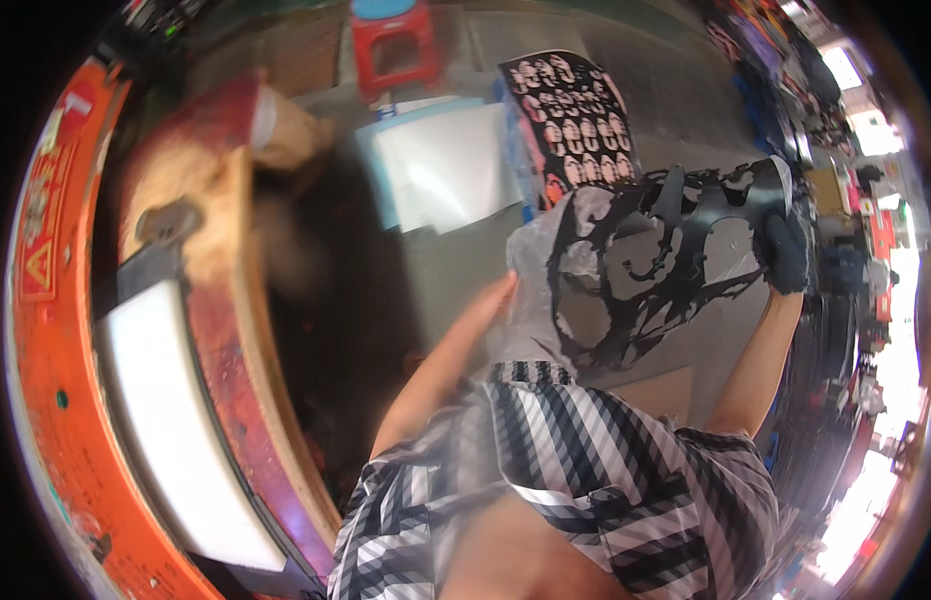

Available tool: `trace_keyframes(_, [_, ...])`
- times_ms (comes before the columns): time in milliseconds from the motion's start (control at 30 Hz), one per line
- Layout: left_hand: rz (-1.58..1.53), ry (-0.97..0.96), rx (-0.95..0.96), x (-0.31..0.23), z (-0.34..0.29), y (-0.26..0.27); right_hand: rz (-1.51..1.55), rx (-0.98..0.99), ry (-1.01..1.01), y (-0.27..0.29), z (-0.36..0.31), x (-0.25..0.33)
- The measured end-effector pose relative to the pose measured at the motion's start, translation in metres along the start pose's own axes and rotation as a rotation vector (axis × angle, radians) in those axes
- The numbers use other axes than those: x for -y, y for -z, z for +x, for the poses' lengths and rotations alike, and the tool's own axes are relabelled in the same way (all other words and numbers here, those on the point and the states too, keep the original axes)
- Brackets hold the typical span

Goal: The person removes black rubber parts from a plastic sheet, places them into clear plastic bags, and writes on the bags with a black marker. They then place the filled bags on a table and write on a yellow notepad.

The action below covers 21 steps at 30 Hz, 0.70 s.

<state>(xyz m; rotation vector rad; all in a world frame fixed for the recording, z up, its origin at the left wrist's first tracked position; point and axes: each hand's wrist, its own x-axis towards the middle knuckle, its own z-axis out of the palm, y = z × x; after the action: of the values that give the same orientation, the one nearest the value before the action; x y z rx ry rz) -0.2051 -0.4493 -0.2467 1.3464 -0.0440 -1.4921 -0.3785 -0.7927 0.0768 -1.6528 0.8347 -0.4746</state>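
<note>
In front of me hangs a sheet of black material [626,325] with rounded pieces cut out of it, on cloudy clear film [536,275]. My left hand [503,292] is at the film's left edge, and its fingers are mostly hidden behind it. My right hand [786,255], in a dark glove, grips the sheet's right edge. The sheet spans the gap between both hands, its grey openings showing the floor behind. Just beyond it lies a black printed sheet [586,120] with rows of pinkish shoe-part shapes.
White sheets [446,165] with blue edges lie on the floor ahead. A red stool [394,50] with a blue top stands farther off. At left are an orange machine frame [56,250], a white panel [186,420] and a worn wooden board [256,330]. Cluttered goods [856,230] line the right.
</note>
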Motion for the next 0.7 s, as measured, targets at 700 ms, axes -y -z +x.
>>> trace_keyframes(700, [-0.093, -0.085, 0.614, -0.23, 0.198, -0.075, -0.047, -0.313, -0.379, 0.064, 0.101, -0.143])
